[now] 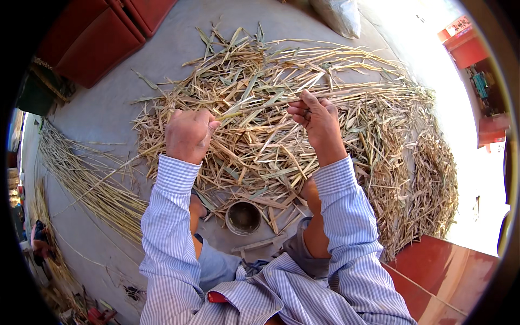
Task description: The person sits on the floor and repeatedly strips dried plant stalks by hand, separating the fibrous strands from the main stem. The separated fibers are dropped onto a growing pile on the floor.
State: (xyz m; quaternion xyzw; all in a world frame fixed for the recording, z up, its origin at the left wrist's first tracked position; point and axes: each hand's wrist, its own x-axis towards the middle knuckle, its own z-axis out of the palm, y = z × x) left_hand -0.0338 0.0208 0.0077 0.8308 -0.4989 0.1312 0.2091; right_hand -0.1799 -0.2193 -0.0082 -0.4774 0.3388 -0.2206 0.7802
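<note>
The left hand (pixel 187 134) is closed in a loose fist round a thin stalk (pixel 230 115), thumb laid along the curled forefinger, with a greenish-yellow length showing past the thumb; on its other side a long thin piece, seemingly the same stalk, slants down and away to the left. The right hand (pixel 319 122) is narrowed to a pinch, thumb tip near the bent forefinger and the other fingers folded under; it appears to have the stalk's farther part between thumb and finger, though the exact contact is too small to be sure of. The stalk thus lies between the hands, raised in front of the person and seen against the heap of dry leaves and straw (pixel 265 146). To handle it well, I would let the fist anchor it, keep the pinch light and close to the stem, and draw along its length rather than across, since a dry stem would likely kink or split if bent sharply. Keeping both wrists well above the litter should stop loose blades catching. Nearer the body, between the feet, a round metal bowl (pixel 228 218) sits on the grey floor (pixel 162 54), best kept out of the elbows' way; out to the left lies a spread bundle of long stalks (pixel 103 184), and beyond the heap stands a pale sack (pixel 342 16)
</note>
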